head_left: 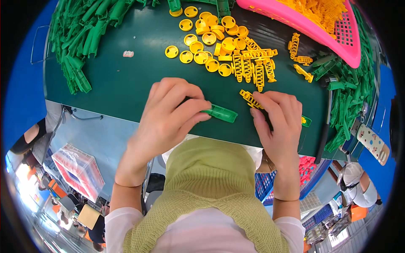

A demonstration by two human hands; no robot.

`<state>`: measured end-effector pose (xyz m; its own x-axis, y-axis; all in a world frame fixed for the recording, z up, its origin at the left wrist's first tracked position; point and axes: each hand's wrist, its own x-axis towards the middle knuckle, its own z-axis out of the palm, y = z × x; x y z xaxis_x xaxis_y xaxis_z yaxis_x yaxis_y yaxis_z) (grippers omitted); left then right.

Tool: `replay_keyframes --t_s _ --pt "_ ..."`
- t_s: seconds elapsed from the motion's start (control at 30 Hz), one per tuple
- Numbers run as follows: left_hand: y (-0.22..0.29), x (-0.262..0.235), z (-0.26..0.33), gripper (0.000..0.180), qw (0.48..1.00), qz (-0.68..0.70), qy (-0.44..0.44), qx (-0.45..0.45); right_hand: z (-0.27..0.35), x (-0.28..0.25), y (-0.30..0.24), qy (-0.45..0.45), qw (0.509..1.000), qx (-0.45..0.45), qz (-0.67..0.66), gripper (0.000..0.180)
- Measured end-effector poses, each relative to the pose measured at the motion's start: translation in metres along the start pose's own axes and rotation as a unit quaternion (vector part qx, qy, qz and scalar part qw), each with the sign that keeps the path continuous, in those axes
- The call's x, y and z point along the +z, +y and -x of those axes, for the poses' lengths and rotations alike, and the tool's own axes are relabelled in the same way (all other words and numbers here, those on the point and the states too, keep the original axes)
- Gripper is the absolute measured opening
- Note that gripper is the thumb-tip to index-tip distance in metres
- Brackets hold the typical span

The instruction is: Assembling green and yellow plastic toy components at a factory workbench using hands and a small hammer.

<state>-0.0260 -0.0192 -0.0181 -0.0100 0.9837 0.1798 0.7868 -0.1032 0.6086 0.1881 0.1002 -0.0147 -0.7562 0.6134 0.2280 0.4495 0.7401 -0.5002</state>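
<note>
My left hand [171,114] is closed on one end of a green plastic trough-shaped piece [222,114], whose open hollow faces up above the table's near edge. To its right, my right hand [278,116] pinches a yellow ribbed plastic strip [249,99] between thumb and fingers. A gap separates the two pieces. Another green piece with a bit of yellow in it [306,121] shows just right of my right hand, partly hidden. Beyond my hands lie several yellow ribbed strips [247,67] in a heap, beside many round yellow caps [209,39] with cut-outs.
Green pieces [90,33] are piled at the far left, and more [352,101] line the right side. A pink basket [303,27] of yellow parts stands at the back right. A patterned phone-like object [372,143] lies at the right edge. The dark green table [105,80] ends close to my body.
</note>
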Motion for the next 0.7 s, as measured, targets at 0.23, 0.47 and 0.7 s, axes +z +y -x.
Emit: replay_keyframes --t_s 0.23,0.47,0.7 --pt "0.001 0.014 0.005 0.045 0.994 0.09 0.062 -0.031 -0.009 0.001 -0.02 -0.034 0.991 -0.054 -0.114 0.038" --pt "0.0 0.018 0.011 0.043 0.991 0.1 0.086 -0.035 -0.017 0.019 -0.026 -0.061 0.989 -0.075 -0.108 0.035" --pt "-0.002 0.018 0.01 0.036 0.991 0.101 0.082 -0.031 -0.018 0.015 -0.03 -0.065 0.992 -0.073 -0.076 0.034"
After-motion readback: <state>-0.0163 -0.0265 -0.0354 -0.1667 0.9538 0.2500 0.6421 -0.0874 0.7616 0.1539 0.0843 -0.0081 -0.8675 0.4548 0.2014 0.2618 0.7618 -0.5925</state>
